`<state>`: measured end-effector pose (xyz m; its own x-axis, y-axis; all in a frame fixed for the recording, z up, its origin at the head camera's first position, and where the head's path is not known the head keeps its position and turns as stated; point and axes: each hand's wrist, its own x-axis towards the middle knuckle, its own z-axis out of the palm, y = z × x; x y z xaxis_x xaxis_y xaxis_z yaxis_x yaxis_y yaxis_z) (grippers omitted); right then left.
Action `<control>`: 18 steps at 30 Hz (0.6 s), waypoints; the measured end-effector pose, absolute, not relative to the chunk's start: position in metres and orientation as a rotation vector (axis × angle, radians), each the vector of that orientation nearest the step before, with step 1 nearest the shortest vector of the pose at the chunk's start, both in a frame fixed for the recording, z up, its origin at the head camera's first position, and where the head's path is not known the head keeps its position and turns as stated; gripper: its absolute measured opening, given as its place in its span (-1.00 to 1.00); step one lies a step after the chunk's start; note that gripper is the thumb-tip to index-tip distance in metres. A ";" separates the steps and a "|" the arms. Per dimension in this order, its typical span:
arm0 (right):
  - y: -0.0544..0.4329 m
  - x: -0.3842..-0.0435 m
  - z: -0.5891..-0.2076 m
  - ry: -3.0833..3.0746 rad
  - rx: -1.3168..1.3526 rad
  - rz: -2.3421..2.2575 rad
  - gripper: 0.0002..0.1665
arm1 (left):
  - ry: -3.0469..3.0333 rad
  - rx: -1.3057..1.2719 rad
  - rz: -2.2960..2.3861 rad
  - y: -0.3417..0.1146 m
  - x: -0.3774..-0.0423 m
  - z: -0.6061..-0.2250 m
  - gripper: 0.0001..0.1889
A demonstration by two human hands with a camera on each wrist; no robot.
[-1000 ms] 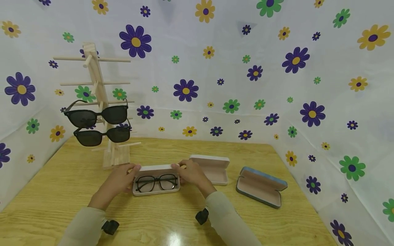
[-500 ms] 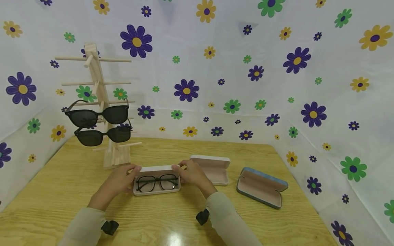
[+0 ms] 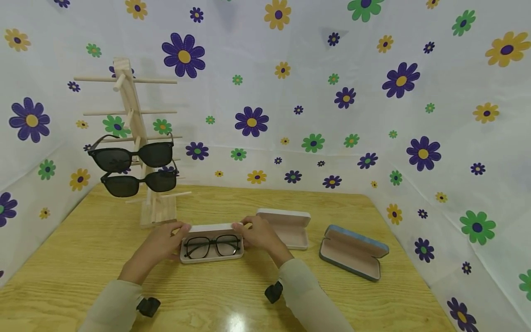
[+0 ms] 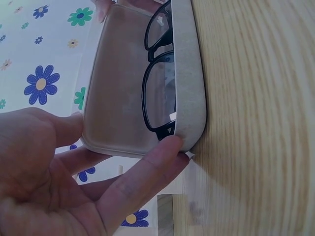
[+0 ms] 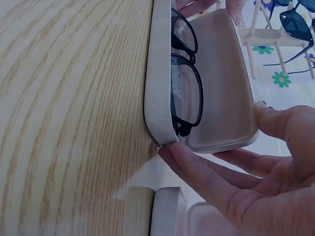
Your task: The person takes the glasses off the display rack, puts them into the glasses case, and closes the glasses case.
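Note:
An open white glasses case (image 3: 211, 260) lies on the table, its pinkish lining facing up and its lid raised at the back. Black-framed eyeglasses (image 3: 213, 241) with clear lenses rest inside it. At the left end, my left hand (image 3: 157, 246) grips the case, thumb on the lid's edge and fingers along the end; the left wrist view shows fingertips against the case wall (image 4: 191, 83). My right hand (image 3: 261, 235) holds the right end in the same way. In the right wrist view, its thumb touches the lid's edge and fingertips meet the lower corner.
Behind my right hand stands a second open white case (image 3: 292, 233). Farther right is an open blue-grey case (image 3: 348, 263). At the back left, a wooden rack (image 3: 132, 99) carries upper sunglasses (image 3: 134, 154) and lower sunglasses (image 3: 141, 182). Flower-printed cloth (image 3: 282, 99) surrounds the wooden table (image 3: 199, 299).

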<state>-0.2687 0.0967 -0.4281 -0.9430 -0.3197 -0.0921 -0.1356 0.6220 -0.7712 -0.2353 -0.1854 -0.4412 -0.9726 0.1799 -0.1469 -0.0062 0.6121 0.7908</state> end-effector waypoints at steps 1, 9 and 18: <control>0.097 -0.269 -0.428 2.624 -0.371 -1.224 -0.40 | 2.625 0.144 1.289 -0.186 -0.235 -0.441 -0.26; 0.097 -0.269 -0.430 2.611 -0.349 -1.221 -0.38 | 2.614 0.139 1.304 -0.186 -0.235 -0.443 -0.26; 0.100 -0.270 -0.432 2.629 -0.370 -1.177 -0.43 | 2.626 0.184 1.309 -0.188 -0.233 -0.443 -0.29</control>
<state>-0.2698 0.0999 -0.4319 -0.9400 -0.3227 -0.1107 -0.1324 0.6441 -0.7534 -0.2332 -0.1884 -0.4430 -0.9720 0.1999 -0.1232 0.0219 0.5996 0.8000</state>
